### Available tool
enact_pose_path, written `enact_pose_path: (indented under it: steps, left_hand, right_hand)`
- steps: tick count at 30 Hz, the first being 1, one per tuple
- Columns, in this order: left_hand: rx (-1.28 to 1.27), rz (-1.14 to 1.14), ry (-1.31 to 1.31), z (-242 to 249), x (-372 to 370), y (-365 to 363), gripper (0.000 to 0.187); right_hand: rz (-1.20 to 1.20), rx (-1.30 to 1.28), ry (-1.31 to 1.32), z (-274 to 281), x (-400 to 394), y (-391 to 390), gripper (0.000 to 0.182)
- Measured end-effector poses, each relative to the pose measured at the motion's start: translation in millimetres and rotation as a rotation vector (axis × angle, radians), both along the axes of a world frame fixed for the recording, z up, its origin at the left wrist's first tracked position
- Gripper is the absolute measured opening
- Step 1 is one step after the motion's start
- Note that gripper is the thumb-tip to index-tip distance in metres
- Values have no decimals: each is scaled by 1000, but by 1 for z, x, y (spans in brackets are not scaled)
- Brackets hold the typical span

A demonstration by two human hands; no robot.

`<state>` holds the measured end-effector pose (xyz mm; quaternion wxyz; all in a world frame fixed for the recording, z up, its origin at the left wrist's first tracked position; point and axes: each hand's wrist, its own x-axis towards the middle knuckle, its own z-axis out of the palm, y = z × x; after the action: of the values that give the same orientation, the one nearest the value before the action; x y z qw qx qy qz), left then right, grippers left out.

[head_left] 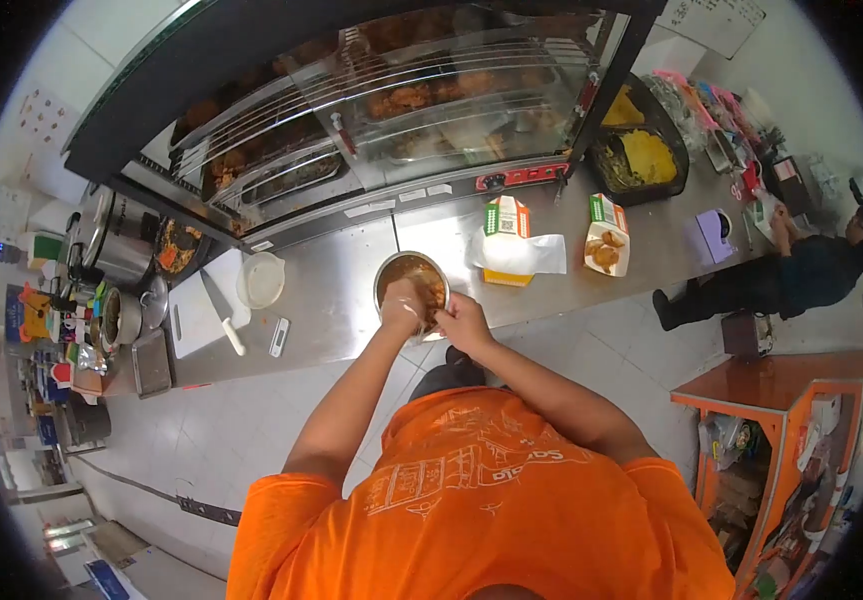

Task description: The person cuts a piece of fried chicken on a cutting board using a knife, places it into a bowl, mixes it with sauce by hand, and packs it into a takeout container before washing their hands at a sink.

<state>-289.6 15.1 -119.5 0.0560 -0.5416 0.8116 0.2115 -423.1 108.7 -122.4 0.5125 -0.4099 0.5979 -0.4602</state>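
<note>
A round metal bowl (383, 272) with brown, saucy food pieces in it stands near the front edge of the steel counter. My left hand (404, 306) reaches down into the bowl, seemingly in a thin clear plastic glove; its fingers are hidden among the food. At the bowl's right rim, my right hand (463, 322) has its fingers curled around the edge, gripping it. To the right sit a food box with a green and orange print (507, 222) on white paper and an open box of fried pieces (606, 245).
Above the counter stands a glass food warmer (401, 110). On the left are a white cutting board (191, 318), a knife (223, 312), a plastic tub (261, 280) and a small scale (279, 337). A black tray (641, 165) holds yellow food. Another person (821, 265) stands at far right.
</note>
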Motion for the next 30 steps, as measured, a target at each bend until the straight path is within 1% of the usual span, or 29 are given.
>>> enact_pose_path:
  steps: [1,2,4,5,6,8,9,10,12,13,14,15,16,17,18,20,21,23,24,26,27,28,29,30]
  left_hand:
    - [-33,70,114,4,1,-6,23]
    - [-24,70,108,3,0,-10,23]
    - [-4,369,276,-1,5,-16,27]
    - [-43,235,163,-39,22,-31,34]
    - [-38,249,155,-47,31,-41,34]
    - [228,437,714,-52,41,-54,42]
    - [125,179,423,-10,35,-51,49]
    - [125,184,418,4,28,-46,49]
    - [-38,-248,-87,13,9,-33,57]
    - [32,-223,-88,12,-1,-29,57]
    - [34,-219,-92,5,-5,-28,57]
    - [92,-198,-123,-7,-7,-29,55]
    - [151,-176,-153,-17,-7,-30,54]
    - [129,-187,-181,-18,-9,-33,52]
    - [132,-185,-186,-18,-8,-37,52]
    - [216,-117,-208,-16,-8,-43,49]
    - [219,-120,-212,-12,-6,-46,49]
    - [95,128,50,-8,1,-50,48]
    - [99,120,45,-10,7,-53,48]
    - [166,55,-49,-18,21,-54,52]
    - [171,51,-54,-38,24,-56,52]
    - [112,-243,-154,-66,29,-59,53]
    - [51,-535,-250,-82,31,-58,54]
    - [56,-535,-250,-63,20,-48,54]
  right_hand:
    - [-4,13,16,1,2,-10,16]
    - [-7,27,34,1,1,-19,18]
    - [7,52,-13,-21,-3,-37,16]
    - [43,77,-18,-28,-8,-45,15]
    - [80,101,-24,-32,-13,-53,14]
    - [129,155,-78,-29,-22,-61,12]
    - [160,210,-66,-29,-26,-65,12]
    - [188,261,-54,-29,-29,-66,13]
    - [213,249,-60,-25,-31,-68,14]
    - [236,268,-8,-23,-32,-70,15]
    - [258,287,45,-22,-32,-70,15]
    - [262,286,42,-26,-34,-71,15]
    - [280,310,78,-31,-35,-73,20]
    - [298,335,114,-26,-35,-75,28]
    - [301,336,109,-22,-36,-76,28]
    - [315,324,135,-13,-39,-76,14]
    - [313,327,131,-22,-38,-76,14]
    - [283,300,59,-28,-35,-76,14]
    - [276,303,52,-27,-37,-76,14]
    - [307,284,1,-22,-39,-73,15]
    - [304,288,-5,-21,-39,-73,15]
    - [317,285,10,-22,-40,-73,15]
    - [332,282,27,-23,-39,-73,15]
    - [333,286,25,-20,-39,-72,15]
